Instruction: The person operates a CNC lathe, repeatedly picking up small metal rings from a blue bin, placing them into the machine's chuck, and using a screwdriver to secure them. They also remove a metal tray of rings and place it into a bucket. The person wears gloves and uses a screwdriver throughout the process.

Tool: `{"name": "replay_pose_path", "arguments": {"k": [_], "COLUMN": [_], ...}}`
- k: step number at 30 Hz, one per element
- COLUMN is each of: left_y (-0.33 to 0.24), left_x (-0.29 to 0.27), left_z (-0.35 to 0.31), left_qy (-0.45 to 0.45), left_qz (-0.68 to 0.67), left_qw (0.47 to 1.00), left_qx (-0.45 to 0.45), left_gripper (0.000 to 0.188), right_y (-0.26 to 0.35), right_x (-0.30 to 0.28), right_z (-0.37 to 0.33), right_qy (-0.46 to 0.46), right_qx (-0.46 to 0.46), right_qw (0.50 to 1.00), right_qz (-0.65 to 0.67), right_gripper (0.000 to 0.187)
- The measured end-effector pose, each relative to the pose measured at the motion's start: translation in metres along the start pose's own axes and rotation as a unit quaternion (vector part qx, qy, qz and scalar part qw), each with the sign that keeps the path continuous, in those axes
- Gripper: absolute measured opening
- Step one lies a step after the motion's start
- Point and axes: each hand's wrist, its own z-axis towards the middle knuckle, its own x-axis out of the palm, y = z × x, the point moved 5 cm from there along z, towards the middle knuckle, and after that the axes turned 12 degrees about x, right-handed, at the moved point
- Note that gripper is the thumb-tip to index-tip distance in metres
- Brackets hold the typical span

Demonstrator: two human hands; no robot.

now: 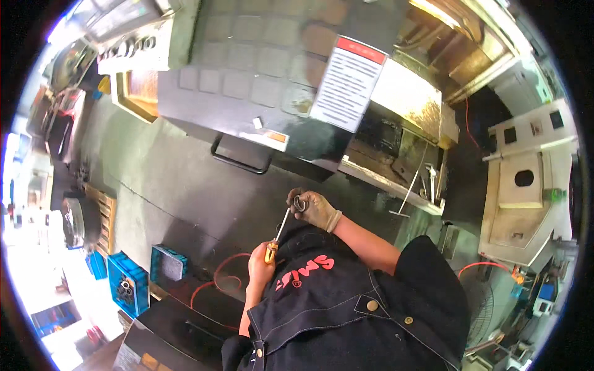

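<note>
In the head view, the work in hand looks to be partway through. Near the middle of the frame, the right hand, in a pale, soiled glove with darkened fingertips, is closed around a small, dark, glossy metal ring, pinched between thumb and fingers. Just below and left of it, the left hand is wrapped round the yellow-handled screwdriver-like tool, whose thin, pale metal shaft slants up toward the ring. As far as can be judged, the ring is being worked on and has not been put down; how much remains to be done on it does not show.

At lower left on the floor, a blue plastic crate holds a heap of dark ring-shaped parts, and a second, smaller blue crate holds something pale grey. Whether either lot is finished or waiting cannot be told.

The shaft's tip is lost against the fingers and ring, so contact is uncertain. The left hand's fingertips are mostly hidden round the handle. The far left of the frame is washed out by glare, and the round black border cuts off the corners. At lower right, the black sleeve partly covers a round wire-guarded fan.
</note>
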Motion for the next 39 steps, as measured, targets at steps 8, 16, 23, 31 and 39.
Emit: {"name": "replay_pose_path", "arguments": {"k": [8,16,23,31,39], "left_y": [-0.028,-0.077,-0.084,-0.028,0.053], "left_x": [0.012,0.020,-0.011,-0.106,-0.211], "left_z": [-0.002,-0.060,-0.086,-0.111,-0.136], "left_qy": [-0.051,-0.256,-0.404,-0.490,-0.640], "left_qz": [0.037,0.100,0.119,0.068,-0.241], "left_qw": [0.998,0.961,0.906,0.861,0.725], "left_qx": [-0.024,-0.021,-0.040,-0.120,-0.088], "left_gripper": [0.026,0.026,0.041,0.028,0.013], "right_y": [0.025,0.015,-0.006,-0.059,-0.134], "right_x": [0.027,0.101,0.196,0.290,0.352], "right_z": [-0.022,-0.004,0.016,0.094,0.183], "right_qy": [0.033,0.171,0.201,0.202,0.173], "right_qx": [0.008,0.067,0.169,0.169,0.284], "right_qw": [0.999,0.980,0.948,0.923,0.910], "right_qz": [-0.027,-0.070,-0.179,-0.280,-0.249], "right_gripper": [0.033,0.030,0.033,0.046,0.045]}}
